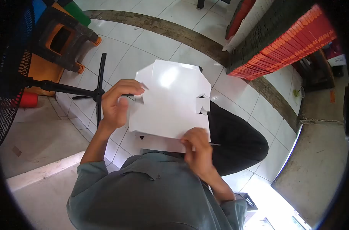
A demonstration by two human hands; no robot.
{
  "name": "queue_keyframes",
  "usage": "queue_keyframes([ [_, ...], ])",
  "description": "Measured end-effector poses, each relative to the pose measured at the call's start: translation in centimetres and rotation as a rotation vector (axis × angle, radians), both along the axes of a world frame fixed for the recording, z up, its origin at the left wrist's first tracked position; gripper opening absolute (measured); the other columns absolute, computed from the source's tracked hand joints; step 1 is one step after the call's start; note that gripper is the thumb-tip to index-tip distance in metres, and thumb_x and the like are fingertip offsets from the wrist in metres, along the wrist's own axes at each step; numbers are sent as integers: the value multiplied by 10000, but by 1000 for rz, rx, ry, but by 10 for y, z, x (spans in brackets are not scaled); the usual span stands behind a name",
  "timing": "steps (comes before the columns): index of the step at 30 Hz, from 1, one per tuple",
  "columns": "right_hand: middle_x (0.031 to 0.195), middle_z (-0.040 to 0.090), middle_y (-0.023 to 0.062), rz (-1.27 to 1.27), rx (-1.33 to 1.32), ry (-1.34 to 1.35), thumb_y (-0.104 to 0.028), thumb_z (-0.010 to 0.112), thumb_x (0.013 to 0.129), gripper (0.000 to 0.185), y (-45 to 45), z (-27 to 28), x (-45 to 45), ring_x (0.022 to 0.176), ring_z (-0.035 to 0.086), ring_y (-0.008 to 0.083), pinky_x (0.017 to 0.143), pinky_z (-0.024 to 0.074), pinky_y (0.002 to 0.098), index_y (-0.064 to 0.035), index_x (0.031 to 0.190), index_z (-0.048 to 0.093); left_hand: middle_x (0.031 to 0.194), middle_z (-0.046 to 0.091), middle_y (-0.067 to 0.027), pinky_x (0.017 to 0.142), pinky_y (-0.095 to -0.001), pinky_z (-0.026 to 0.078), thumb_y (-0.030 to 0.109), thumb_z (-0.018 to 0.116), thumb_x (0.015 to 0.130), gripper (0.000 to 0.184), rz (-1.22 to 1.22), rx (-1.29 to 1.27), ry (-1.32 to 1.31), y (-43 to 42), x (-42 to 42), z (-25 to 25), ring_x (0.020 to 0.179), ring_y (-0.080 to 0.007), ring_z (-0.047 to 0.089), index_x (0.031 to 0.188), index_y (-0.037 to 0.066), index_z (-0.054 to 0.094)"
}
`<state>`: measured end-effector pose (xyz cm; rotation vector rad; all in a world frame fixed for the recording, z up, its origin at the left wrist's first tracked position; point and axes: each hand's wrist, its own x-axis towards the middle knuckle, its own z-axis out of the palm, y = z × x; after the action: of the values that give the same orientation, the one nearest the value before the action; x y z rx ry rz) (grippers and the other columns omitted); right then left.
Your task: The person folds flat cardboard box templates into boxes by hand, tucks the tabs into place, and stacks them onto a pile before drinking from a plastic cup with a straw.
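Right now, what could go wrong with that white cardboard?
The white cardboard seems to be over the person's lap, and the left hand looks loosely open beside it. So it might slide to the tiled floor if the right hand, at its near edge, slips. Also, the small flap on its right side has gaps around it, so it could bend or tear if pushed hard.

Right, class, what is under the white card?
Under the white card, a white panel shows along the near edge and a black trouser leg at the right; the rest is covered.
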<state>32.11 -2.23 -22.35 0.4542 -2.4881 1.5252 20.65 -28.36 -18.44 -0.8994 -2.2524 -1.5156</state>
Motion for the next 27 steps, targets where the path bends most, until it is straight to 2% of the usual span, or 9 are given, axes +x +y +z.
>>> queue_keyframes([
  [3,847,634,57,-96,13,150,108,667,628,275,27,35,-7,887,608,280,815,363,386,-51,849,626,1117,669,-224,968,-472,463,555,449,977,615,-27,-55,291,14,6,-3,1109,-396,620,1113,-18,625],
  [5,866,655,51,-7,163,288,70,649,562,318,41,51,-6,905,614,263,834,340,396,-60,851,624,1363,529,-264,1051,-543,383,647,534,879,830,-198,-308,438,24,2,-11,1245,-457,523,1382,-6,440],
  [9,920,673,28,-85,342,474,-43,635,577,308,56,63,-3,919,616,258,904,316,446,-105,878,654,1359,537,-238,1069,-476,419,294,608,870,631,-262,-358,432,84,1,-12,1239,-372,550,1391,-13,429],
  [13,958,649,8,-101,387,405,-132,664,733,213,41,88,18,968,614,251,967,296,480,-148,946,654,1288,607,-145,1009,-391,498,165,625,855,379,-371,-524,443,125,17,-13,1170,-269,608,1203,19,596],
  [18,803,526,28,-176,273,523,-146,657,716,189,71,77,24,723,506,221,710,345,410,-134,901,626,1218,611,-116,934,-389,474,192,684,828,414,-683,-518,86,148,10,26,1102,-299,595,1195,34,578],
  [21,790,497,34,-305,251,452,-140,646,638,262,89,88,36,765,450,246,710,349,402,-117,893,592,1111,652,-107,832,-341,478,182,736,816,420,-786,-497,-55,148,-10,35,987,-250,630,1171,24,576],
  [23,794,475,50,-398,111,480,-183,645,723,176,91,87,33,791,420,258,725,350,407,-99,853,562,947,679,-80,778,-293,476,112,698,861,360,-994,-358,-814,152,-18,39,848,-164,636,1188,27,572],
  [24,826,493,61,-410,142,477,-194,660,728,191,92,89,33,804,431,264,746,359,411,-95,865,572,811,670,-49,732,-255,468,49,645,900,350,-962,-336,-926,158,-16,43,762,-88,599,1239,22,561],
  [27,970,565,116,-366,429,386,-207,698,738,269,91,100,28,899,478,285,835,376,428,-74,952,603,803,661,-39,704,-238,464,39,641,909,419,-961,-17,-929,172,-1,33,729,-73,572,1313,32,531],
])
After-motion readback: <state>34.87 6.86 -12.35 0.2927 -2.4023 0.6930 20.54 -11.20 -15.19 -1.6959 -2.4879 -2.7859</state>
